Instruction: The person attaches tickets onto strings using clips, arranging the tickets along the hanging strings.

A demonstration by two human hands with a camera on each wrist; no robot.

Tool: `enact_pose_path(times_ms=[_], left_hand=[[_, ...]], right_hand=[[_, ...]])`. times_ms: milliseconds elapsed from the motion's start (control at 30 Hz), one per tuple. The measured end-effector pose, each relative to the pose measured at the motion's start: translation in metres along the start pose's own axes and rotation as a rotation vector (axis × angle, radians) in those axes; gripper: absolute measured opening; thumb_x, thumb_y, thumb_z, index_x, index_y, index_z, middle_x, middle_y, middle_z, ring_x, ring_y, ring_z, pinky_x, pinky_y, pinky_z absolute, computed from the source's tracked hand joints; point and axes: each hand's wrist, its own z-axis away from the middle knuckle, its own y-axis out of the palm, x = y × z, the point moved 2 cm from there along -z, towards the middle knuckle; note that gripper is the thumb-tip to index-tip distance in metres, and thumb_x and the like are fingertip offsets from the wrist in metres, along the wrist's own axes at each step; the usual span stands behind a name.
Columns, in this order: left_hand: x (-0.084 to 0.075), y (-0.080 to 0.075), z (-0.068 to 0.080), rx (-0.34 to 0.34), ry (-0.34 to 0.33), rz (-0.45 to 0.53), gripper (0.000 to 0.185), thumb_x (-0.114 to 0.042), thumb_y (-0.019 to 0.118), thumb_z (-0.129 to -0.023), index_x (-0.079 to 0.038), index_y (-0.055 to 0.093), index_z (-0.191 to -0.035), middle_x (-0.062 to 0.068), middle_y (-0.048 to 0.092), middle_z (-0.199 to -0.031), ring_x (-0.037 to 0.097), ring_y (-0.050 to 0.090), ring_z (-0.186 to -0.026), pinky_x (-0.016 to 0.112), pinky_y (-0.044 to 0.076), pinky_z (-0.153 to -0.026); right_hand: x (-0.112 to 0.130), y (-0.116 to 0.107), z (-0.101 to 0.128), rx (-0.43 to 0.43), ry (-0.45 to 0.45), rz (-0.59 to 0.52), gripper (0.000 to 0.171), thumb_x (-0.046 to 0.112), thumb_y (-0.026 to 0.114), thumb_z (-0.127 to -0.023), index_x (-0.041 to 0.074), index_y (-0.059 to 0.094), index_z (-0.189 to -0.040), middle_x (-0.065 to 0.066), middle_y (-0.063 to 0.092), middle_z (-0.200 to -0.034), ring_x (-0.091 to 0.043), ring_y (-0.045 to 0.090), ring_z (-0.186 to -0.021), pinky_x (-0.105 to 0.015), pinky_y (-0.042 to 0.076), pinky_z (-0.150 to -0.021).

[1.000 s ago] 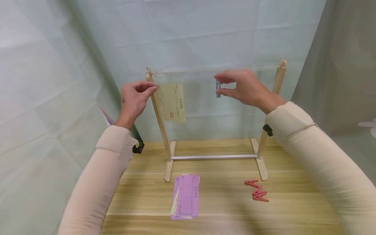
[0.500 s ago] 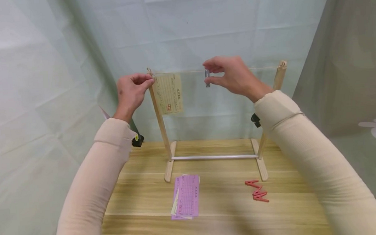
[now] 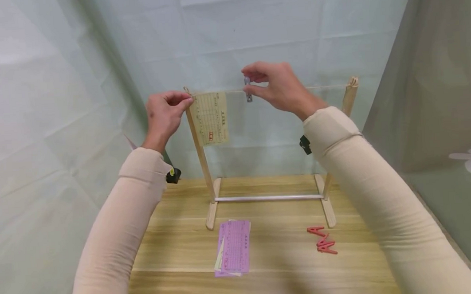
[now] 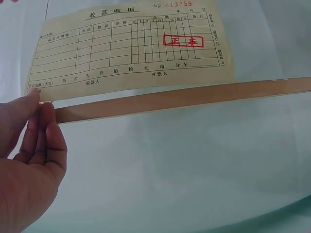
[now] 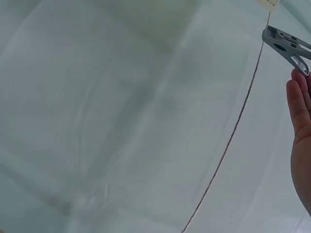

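Note:
My left hand pinches the upper left corner of a pale yellow receipt slip, which hangs sideways with its top edge along the string. A red stamp box shows on the slip in the left wrist view, and the wooden post passes beside my fingertips. Between thumb and fingers my right hand holds a grey clothespin, a short way right of the slip. In the right wrist view the nose of the clothespin overlaps the string.
The string runs between two wooden posts of a stand joined low down by a pale rod. On the wooden table lie a stack of purple and yellow slips and several red clothespins. Light cloth hangs behind.
The left hand has raised the slip up to the string, then stayed still. My right hand has carried the grey clothespin up and left, closer to the slip.

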Motion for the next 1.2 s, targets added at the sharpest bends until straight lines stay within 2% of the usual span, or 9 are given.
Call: enact_pose_path(times_ms=[367, 633, 933, 1200], left_hand=[[0.002, 0.006, 0.000, -0.046, 0.022, 0.023, 0.026, -0.025, 0.070, -0.095, -0.005, 0.075, -0.112, 0.007, 0.070, -0.102, 0.009, 0.056, -0.085, 0.020, 0.045, -0.071], [0.005, 0.011, 0.001, -0.070, 0.035, 0.049, 0.026, -0.025, 0.067, -0.097, -0.005, 0.074, -0.112, 0.006, 0.068, -0.101, 0.011, 0.055, -0.087, 0.021, 0.046, -0.072], [0.007, 0.016, 0.001, -0.134, 0.075, 0.085, 0.023, -0.022, 0.068, -0.096, -0.003, 0.075, -0.107, 0.005, 0.065, -0.095, 0.011, 0.054, -0.083, 0.021, 0.044, -0.070], [0.005, 0.020, 0.004, -0.152, 0.103, 0.103, 0.022, -0.020, 0.067, -0.096, -0.001, 0.075, -0.104, 0.003, 0.060, -0.093, 0.012, 0.050, -0.084, 0.022, 0.041, -0.071]], right_hand=[[0.016, 0.006, -0.015, -0.004, -0.004, -0.032, 0.044, 0.014, 0.072, -0.093, 0.004, 0.060, -0.134, -0.008, 0.064, -0.132, -0.018, 0.062, -0.117, -0.027, 0.046, -0.101], [0.021, 0.012, -0.023, -0.026, 0.006, -0.098, 0.042, 0.013, 0.073, -0.092, 0.002, 0.062, -0.131, -0.010, 0.065, -0.128, -0.017, 0.064, -0.112, -0.024, 0.048, -0.097], [0.025, 0.018, -0.031, -0.047, 0.007, -0.096, 0.041, 0.013, 0.073, -0.093, 0.003, 0.062, -0.131, -0.009, 0.065, -0.129, -0.013, 0.063, -0.113, -0.017, 0.047, -0.095], [0.027, 0.023, -0.031, -0.063, 0.004, -0.103, 0.040, 0.013, 0.072, -0.093, 0.004, 0.062, -0.131, -0.008, 0.065, -0.128, -0.014, 0.063, -0.113, -0.018, 0.046, -0.097]])
